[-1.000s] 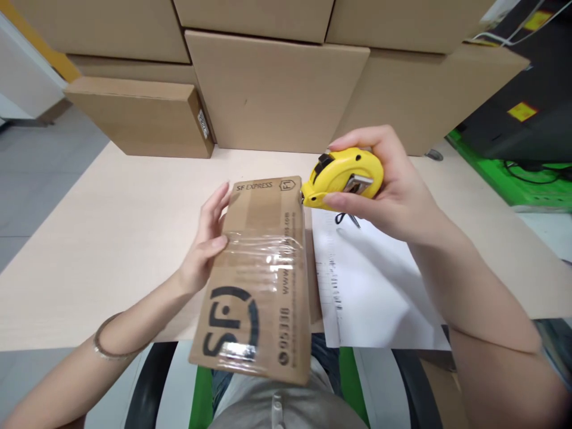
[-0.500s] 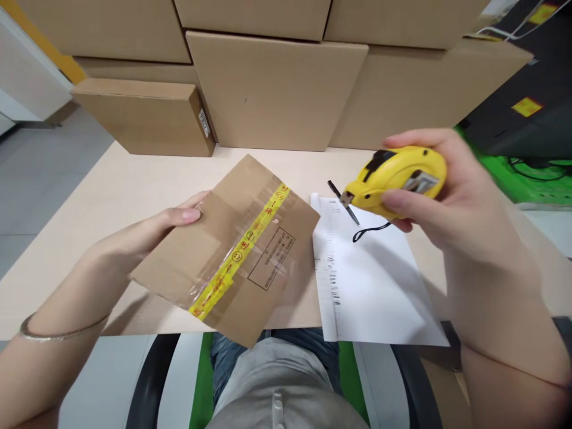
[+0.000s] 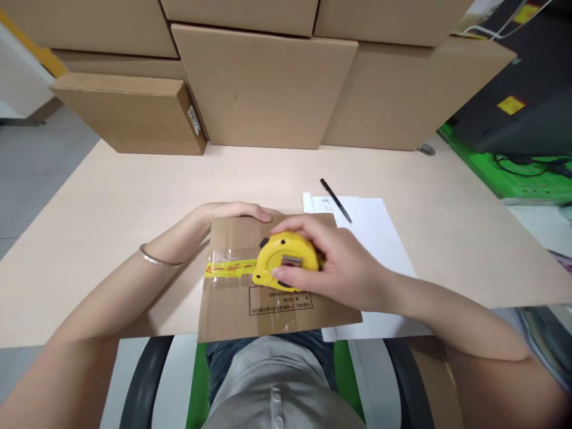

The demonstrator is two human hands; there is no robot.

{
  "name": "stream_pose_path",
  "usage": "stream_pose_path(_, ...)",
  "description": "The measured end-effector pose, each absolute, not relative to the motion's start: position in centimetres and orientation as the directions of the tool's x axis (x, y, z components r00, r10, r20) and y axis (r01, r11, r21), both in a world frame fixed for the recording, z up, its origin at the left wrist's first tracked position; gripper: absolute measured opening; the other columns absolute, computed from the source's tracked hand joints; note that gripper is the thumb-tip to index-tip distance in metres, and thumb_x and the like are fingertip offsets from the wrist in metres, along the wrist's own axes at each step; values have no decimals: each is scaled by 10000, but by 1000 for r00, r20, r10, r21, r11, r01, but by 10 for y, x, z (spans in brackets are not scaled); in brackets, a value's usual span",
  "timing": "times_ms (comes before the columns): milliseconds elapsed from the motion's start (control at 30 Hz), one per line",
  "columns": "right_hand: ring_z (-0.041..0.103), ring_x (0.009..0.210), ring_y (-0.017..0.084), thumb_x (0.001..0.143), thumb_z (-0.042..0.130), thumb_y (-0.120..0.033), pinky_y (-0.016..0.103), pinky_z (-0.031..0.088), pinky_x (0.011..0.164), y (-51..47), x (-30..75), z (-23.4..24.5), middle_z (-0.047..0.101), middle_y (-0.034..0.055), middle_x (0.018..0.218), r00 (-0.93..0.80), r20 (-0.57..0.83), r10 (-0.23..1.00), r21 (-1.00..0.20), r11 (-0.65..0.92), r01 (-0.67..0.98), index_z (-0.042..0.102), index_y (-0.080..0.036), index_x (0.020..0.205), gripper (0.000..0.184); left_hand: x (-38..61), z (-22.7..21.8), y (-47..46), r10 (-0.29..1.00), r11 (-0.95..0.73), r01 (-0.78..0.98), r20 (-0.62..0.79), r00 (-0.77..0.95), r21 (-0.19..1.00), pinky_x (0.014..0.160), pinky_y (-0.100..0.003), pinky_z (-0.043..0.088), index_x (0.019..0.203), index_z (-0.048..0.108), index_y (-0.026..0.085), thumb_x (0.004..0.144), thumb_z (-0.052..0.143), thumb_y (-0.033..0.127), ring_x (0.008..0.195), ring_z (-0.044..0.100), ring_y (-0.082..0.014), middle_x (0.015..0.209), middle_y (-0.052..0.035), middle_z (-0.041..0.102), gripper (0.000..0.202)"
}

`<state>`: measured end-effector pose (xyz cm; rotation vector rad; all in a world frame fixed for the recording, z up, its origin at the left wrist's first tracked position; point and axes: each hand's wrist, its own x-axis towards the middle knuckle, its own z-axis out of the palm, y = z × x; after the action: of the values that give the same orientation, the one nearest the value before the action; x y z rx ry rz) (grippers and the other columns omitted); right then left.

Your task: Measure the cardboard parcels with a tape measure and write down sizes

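Note:
A small cardboard parcel with a yellow tape strip lies at the near edge of the table. My left hand grips its far left corner, fingers curled over the edge. A yellow tape measure rests on top of the parcel, and my right hand is wrapped around it, thumb and fingers closed on its case.
A white sheet of paper lies right of the parcel, with a black pen at its far edge. Large cardboard boxes are stacked along the back of the table. A flatter box sits at the back left.
The parcel was turned over, then laid flat with the yellow tape side up. My right hand has come down from the right and set the tape measure on it.

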<state>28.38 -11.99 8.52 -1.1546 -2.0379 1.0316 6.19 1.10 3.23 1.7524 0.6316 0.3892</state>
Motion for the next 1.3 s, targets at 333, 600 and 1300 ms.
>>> stream_pose_path(333, 647, 1042, 299, 997, 529, -620, 454, 470, 879, -101, 300, 75, 701, 129, 1147, -390, 285, 875, -550, 483, 681, 632, -218, 1119, 432, 53, 16, 17, 605, 24, 142, -127, 786, 990, 950, -482, 615, 1008, 849, 271, 792, 755, 569, 1109, 763, -348, 1119, -90, 832, 380)
stream_pose_path(600, 602, 691, 305, 944, 537, -629, 404, 395, 678, -21, 390, 25, 591, 113, 602, 69, -225, 972, -227, -122, 966, 525, -237, 588, 530, -3, -23, -8, 757, 163, -119, -47, 652, 979, 907, -529, 602, 1200, 790, 175, 848, 497, 853, 1140, 734, -395, 1248, -198, 779, 818)
stream_pose_path(1300, 504, 399, 98, 811, 728, -709, 250, 301, 367, -1, 405, -46, 648, -3, 573, -84, -85, 993, -959, -59, 278, 533, -242, 732, 512, 16, -14, -68, 960, -42, -87, 65, 272, 995, 702, -385, 534, 1102, 735, 305, 763, 717, 440, 919, 663, -269, 1107, -47, 732, 365)
